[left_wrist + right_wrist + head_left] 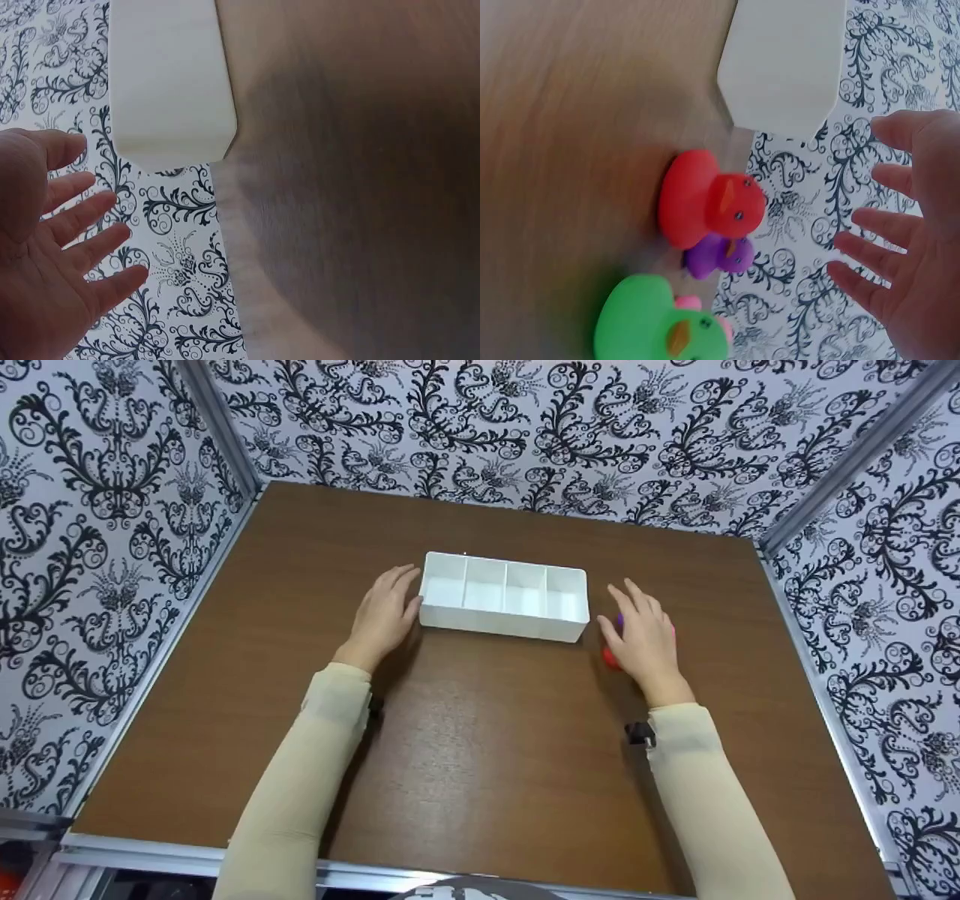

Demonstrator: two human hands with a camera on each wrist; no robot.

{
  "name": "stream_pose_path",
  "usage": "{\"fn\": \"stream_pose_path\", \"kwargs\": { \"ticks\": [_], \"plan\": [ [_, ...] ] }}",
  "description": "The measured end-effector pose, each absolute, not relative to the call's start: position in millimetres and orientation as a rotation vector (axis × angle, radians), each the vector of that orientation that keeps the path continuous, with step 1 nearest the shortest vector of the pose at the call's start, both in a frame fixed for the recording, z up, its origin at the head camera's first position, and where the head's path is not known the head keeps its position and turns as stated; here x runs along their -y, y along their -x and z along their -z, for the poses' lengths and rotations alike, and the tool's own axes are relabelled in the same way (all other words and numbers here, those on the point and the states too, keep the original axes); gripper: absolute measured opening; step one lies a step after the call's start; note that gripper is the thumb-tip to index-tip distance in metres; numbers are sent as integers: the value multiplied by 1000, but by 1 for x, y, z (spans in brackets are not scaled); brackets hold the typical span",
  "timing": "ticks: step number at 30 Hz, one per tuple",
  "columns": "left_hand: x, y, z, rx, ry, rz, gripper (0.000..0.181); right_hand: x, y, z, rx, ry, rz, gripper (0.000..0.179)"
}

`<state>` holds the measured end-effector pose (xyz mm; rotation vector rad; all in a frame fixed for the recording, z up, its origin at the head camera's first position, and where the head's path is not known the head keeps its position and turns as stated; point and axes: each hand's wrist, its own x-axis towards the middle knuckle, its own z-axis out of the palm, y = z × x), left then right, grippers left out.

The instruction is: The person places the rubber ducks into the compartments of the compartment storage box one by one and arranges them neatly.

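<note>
A white divided box [491, 619] stands on the brown table, its several compartments bare inside. My left hand [382, 611] is beside the box's left end, fingers spread and holding nothing; the left wrist view has the hand [52, 247] apart from the box [172, 75]. On the other side, my right hand [646, 641] hovers with loose fingers over rubber ducks, mostly covering them in the head view. The right wrist view shows a red duck [682, 199], a purple duck [705, 256] and a green duck [634, 319], with pink bits [688, 302] behind the green one.
Patterned black-and-white walls [495, 442] enclose the table [450, 750] at the back and both sides. Metal rails [157, 660] run along its edges. Dark wrist cameras [640, 733] sit under the sleeves.
</note>
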<state>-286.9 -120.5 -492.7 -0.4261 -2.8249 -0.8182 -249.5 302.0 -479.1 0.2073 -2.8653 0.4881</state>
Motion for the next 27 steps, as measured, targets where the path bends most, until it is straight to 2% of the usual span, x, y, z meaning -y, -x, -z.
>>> {"fn": "stream_pose_path", "kwargs": {
  "ticks": [10,23,27],
  "plan": [
    [127,290,498,2851,572,886,50,-328,238,487,2811,-205,-644,40],
    [126,293,502,2878,592,901,52,-345,221,501,2895,-181,-600,52],
    [126,295,503,2858,574,888,51,-346,218,502,2930,-169,-584,51]
  ]
}}
